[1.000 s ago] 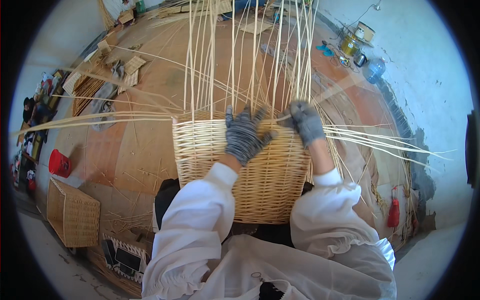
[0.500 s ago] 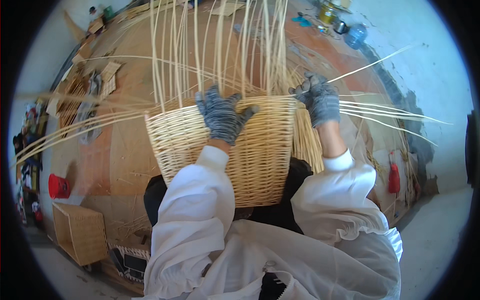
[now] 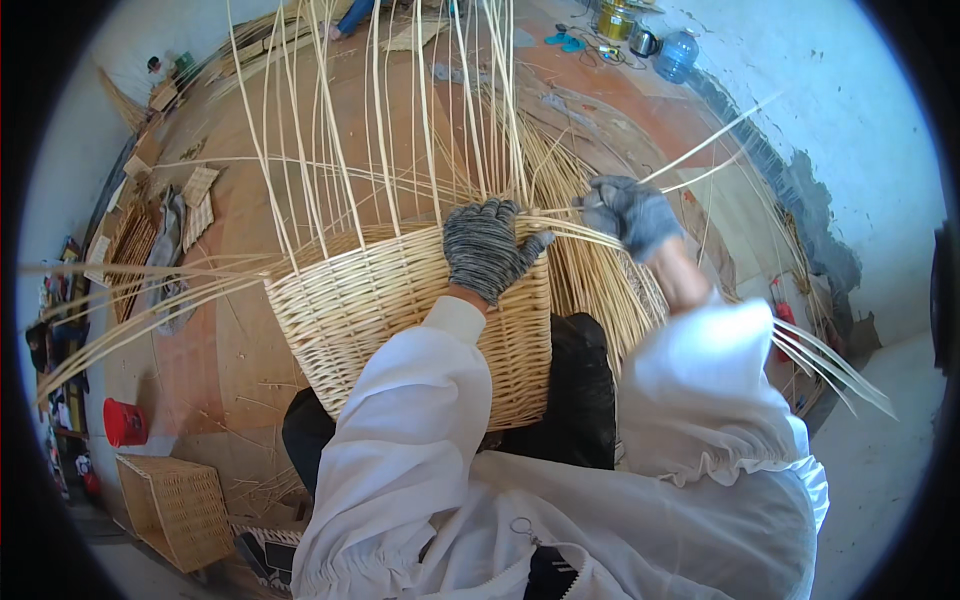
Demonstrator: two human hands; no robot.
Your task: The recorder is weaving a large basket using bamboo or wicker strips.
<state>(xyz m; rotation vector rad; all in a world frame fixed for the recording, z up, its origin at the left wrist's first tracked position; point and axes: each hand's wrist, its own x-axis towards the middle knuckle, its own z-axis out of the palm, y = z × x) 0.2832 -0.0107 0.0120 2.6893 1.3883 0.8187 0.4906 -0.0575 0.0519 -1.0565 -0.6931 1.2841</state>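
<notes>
A partly woven wicker basket (image 3: 350, 310) rests tilted against my legs, its pale upright rods rising from the far edge. My left hand (image 3: 490, 250), in a grey striped knit glove, grips the basket's upper edge near its right corner. The fingers hook over the rim, with the thumb stretched right toward the strands there. Off that corner, my gloved right hand (image 3: 632, 215) is closed on a thin willow strand (image 3: 715, 135) whose tail sticks out to the upper right. More loose strands (image 3: 835, 370) pass behind my right forearm.
A bundle of willow rods (image 3: 590, 280) lies beyond the basket's right corner. Strand ends (image 3: 150, 300) fan out left. A finished wicker box (image 3: 190, 505) and a red bucket (image 3: 125, 423) stand at lower left. A water jug (image 3: 677, 56) stands by the far right wall.
My left hand has slid rightward along the rim toward the corner. The right hand has turned and pulled down and outward, and several strands beside it have swung lower. The basket sits further left in view.
</notes>
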